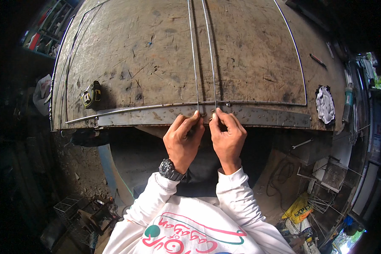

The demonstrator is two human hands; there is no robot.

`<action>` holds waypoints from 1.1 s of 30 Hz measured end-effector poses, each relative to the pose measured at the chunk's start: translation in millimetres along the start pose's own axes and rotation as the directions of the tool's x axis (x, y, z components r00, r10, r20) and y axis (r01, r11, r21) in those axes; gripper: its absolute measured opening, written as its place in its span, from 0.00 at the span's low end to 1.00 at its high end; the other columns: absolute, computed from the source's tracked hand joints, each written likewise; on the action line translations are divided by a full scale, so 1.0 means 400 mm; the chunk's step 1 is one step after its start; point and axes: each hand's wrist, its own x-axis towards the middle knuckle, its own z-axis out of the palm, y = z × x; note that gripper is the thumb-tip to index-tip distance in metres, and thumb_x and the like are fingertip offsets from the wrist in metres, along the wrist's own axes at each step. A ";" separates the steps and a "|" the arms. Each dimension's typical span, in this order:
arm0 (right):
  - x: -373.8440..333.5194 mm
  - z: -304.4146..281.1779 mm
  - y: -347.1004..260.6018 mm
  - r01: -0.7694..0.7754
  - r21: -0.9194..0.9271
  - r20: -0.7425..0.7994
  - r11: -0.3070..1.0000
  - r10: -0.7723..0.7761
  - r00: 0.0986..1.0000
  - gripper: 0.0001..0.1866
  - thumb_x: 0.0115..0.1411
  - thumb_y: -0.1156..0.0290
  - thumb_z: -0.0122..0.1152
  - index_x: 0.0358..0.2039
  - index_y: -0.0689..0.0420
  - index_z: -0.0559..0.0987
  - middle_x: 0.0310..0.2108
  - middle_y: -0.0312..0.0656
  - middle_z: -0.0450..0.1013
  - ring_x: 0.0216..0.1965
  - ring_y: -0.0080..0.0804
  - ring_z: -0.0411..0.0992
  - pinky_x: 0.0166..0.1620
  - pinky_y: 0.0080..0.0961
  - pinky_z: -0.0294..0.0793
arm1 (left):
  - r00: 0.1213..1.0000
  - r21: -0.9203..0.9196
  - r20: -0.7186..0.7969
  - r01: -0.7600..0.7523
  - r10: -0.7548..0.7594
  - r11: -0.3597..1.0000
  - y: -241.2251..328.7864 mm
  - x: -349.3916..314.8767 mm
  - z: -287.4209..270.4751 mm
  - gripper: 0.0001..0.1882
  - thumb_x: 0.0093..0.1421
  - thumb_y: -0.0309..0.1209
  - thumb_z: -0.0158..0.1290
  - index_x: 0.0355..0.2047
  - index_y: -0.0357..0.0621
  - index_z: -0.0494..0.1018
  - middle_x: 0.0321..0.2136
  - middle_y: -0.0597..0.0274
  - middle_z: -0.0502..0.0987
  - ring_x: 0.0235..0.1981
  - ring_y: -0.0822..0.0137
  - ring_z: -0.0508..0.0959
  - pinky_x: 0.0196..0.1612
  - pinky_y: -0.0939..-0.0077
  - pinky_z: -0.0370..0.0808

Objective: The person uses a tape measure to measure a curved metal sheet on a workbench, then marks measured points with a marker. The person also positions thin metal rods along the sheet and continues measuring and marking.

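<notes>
Two thin metal rods run side by side away from me over the worn wooden tabletop (pixel 165 46). My left hand (pixel 183 137) pinches the near end of the left rod (pixel 194 51) between thumb and fingers. At the near end of the right rod (pixel 210 46), my right hand (pixel 228 136) is closed in the same kind of pinch. Both hands rest at a flat grey metal strip (pixel 266 117) along the table's near edge. The rods cross over a thin metal rod frame (pixel 302 76) lying on the tabletop. Their far ends are out of view.
A tape measure (pixel 90 95) sits at the left. On the right lie a white glove or cloth (pixel 325 105), a pen-like marker (pixel 317 60) and a teal power tool (pixel 348 98). Lower right are a wrench (pixel 302 144) and a yellow bag (pixel 299 209).
</notes>
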 end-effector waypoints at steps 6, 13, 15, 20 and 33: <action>0.001 0.002 0.000 -0.017 0.013 -0.003 1.000 0.017 1.000 0.08 0.61 0.82 0.70 0.42 0.67 0.85 0.29 0.45 0.81 0.30 0.31 0.82 0.36 0.27 0.80 | 1.000 0.004 0.007 -0.009 0.009 1.000 0.003 0.003 0.000 0.15 0.58 0.24 0.68 0.47 0.41 0.85 0.28 0.59 0.78 0.24 0.62 0.79 0.29 0.72 0.76; 0.010 -0.034 0.016 -0.058 -0.035 -0.055 0.998 0.056 0.997 0.06 0.61 0.80 0.70 0.39 0.65 0.85 0.32 0.50 0.82 0.31 0.46 0.83 0.35 0.33 0.82 | 0.997 0.054 0.053 -0.050 0.047 0.997 0.034 0.005 0.016 0.14 0.59 0.24 0.68 0.47 0.42 0.85 0.29 0.59 0.78 0.24 0.60 0.80 0.29 0.70 0.76; 0.016 -0.062 0.027 -0.061 -0.061 -0.067 0.996 0.057 0.996 0.06 0.61 0.79 0.70 0.39 0.65 0.85 0.32 0.50 0.82 0.31 0.43 0.83 0.35 0.32 0.82 | 0.996 0.062 0.086 -0.041 0.036 0.997 0.056 0.006 0.038 0.14 0.59 0.26 0.68 0.47 0.43 0.85 0.29 0.59 0.79 0.25 0.59 0.81 0.29 0.69 0.77; 0.029 -0.110 0.074 -0.059 -0.112 -0.113 0.992 0.046 0.992 0.07 0.61 0.78 0.71 0.40 0.64 0.86 0.32 0.48 0.82 0.31 0.42 0.83 0.35 0.32 0.82 | 0.994 0.047 0.096 -0.063 0.058 0.997 0.086 0.009 0.093 0.11 0.60 0.24 0.68 0.43 0.38 0.86 0.26 0.58 0.78 0.22 0.67 0.75 0.27 0.75 0.72; 0.042 -0.125 0.105 -0.011 -0.064 -0.124 0.998 0.003 0.992 0.08 0.61 0.79 0.71 0.41 0.63 0.86 0.31 0.48 0.82 0.30 0.46 0.82 0.34 0.33 0.82 | 0.990 0.167 0.112 -0.106 0.088 0.980 0.103 0.029 0.124 0.09 0.61 0.32 0.68 0.42 0.49 0.87 0.27 0.64 0.80 0.23 0.61 0.82 0.26 0.68 0.76</action>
